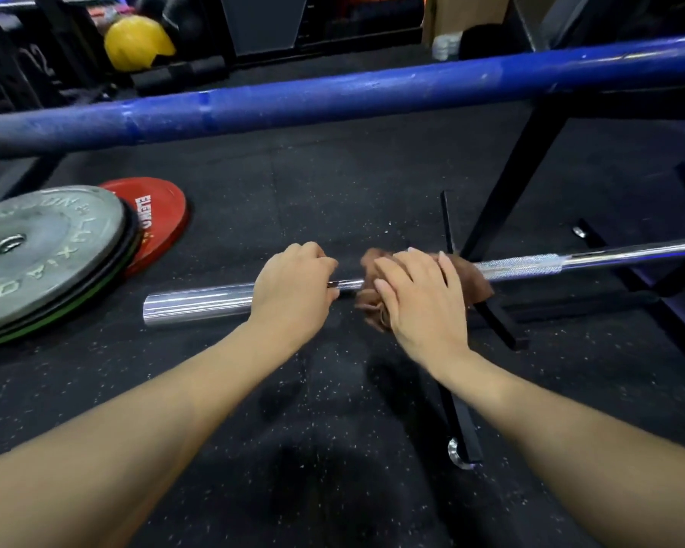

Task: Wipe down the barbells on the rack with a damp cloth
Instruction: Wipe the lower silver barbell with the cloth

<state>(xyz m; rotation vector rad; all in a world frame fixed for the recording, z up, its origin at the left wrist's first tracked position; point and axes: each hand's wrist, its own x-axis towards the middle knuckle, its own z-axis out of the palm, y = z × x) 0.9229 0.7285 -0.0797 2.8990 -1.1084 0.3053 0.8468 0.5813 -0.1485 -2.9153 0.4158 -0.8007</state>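
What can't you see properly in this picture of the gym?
Head view:
- The silver barbell runs off the right edge, so its far end is cut off.
- Where the left hand grips it, the bar is hidden.
- Most of the brown cloth is covered by the right hand.
- The grey plate lettering is blurred.

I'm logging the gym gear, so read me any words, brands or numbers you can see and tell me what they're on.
"ELEIKO": white letters on the red plate, partly hidden, so the reading is likely rather than sure.
Raised letters around the rim of the grey plate: worn and seen at an angle, not readable.
Pale numerals on the dark rack at top left: too blurred.
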